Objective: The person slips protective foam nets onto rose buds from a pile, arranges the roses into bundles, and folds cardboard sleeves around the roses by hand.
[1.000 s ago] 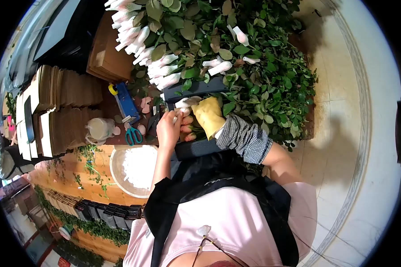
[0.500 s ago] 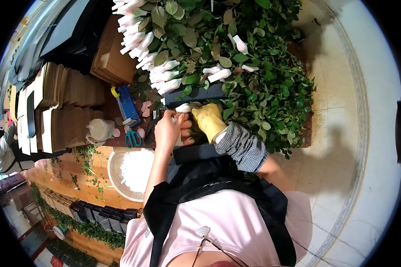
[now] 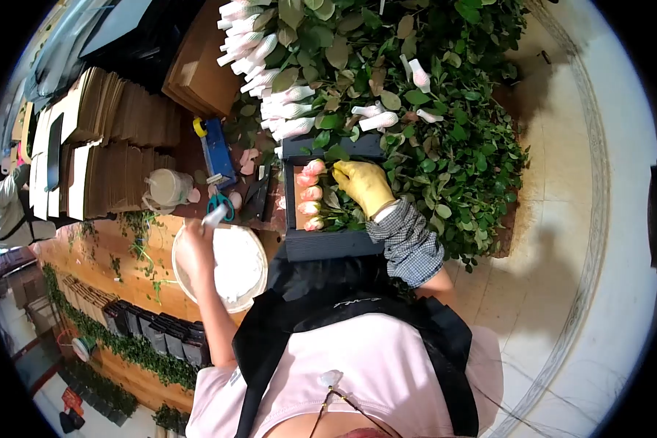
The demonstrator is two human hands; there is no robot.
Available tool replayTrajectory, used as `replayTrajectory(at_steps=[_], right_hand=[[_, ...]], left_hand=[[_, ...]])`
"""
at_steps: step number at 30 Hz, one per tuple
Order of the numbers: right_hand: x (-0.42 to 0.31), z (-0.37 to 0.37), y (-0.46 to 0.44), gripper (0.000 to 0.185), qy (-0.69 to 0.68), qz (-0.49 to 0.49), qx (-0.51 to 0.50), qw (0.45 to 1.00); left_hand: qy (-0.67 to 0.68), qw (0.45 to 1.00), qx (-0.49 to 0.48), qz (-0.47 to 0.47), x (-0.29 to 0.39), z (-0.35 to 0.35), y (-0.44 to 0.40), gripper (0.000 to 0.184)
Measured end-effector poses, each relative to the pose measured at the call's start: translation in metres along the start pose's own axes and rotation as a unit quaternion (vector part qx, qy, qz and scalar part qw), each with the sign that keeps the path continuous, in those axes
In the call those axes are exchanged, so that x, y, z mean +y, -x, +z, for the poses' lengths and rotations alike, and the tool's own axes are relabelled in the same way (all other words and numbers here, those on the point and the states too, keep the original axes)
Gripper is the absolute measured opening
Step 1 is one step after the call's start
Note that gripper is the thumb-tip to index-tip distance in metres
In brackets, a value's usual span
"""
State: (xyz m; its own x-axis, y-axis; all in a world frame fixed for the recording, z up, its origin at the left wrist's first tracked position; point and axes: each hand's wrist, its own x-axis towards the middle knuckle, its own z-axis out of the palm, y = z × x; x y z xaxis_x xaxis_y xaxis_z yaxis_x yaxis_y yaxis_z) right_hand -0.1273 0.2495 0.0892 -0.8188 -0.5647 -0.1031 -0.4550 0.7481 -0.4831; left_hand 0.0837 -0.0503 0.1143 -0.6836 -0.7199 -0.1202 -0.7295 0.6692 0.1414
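Several pink roses [image 3: 311, 193] lie in a row inside a dark box [image 3: 336, 247], heads toward its left side. My right hand [image 3: 363, 188], in a yellow glove, is closed around the stem of the uppermost rose, just behind its head; the stem is mostly hidden by the glove and leaves. Bare, my left hand [image 3: 195, 252] pinches a white foam net sleeve [image 3: 215, 215]. It is at the left edge of a round tub [image 3: 263, 283] full of white sleeves. Beyond the box, roses in white net sleeves [image 3: 288, 111] lie stacked with their leafy stems [image 3: 445, 146] to the right.
Teal scissors [image 3: 223, 206], a blue tape dispenser [image 3: 217, 153] and a clear plastic jug [image 3: 169, 188] stand on the table's left part. Stacks of folded cardboard [image 3: 113, 175] are farther left. A person [image 3: 11, 208] is at the far left edge.
My left hand has moved left from the box to the tub, carrying the white sleeve. The uppermost rose, sleeved before, is now bare. My right hand has stayed by the roses.
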Motion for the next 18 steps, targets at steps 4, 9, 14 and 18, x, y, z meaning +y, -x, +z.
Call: replayTrajectory(at_steps=[4,9,14,18], right_hand=[[-0.001,-0.001,0.004,0.029,-0.021,-0.015,-0.004,1.000],[-0.004,0.004,0.004,0.033,0.028,0.012,-0.018,0.999],[0.000,0.006,0.003,0.035,0.016,-0.004,-0.018,1.000],[0.000,0.004,0.002,0.035,0.019,0.018,-0.030,0.999]], left_hand=[[-0.127,0.983,0.019,-0.130,-0.075,0.049,0.027,0.050],[0.400,0.910,0.039,0.099,0.031,0.061,0.019,0.014],[0.385,0.886,0.010,0.260,0.141,0.055,0.015,0.017],[0.298,0.884,0.110,0.343,0.146,0.067,0.004,0.018]])
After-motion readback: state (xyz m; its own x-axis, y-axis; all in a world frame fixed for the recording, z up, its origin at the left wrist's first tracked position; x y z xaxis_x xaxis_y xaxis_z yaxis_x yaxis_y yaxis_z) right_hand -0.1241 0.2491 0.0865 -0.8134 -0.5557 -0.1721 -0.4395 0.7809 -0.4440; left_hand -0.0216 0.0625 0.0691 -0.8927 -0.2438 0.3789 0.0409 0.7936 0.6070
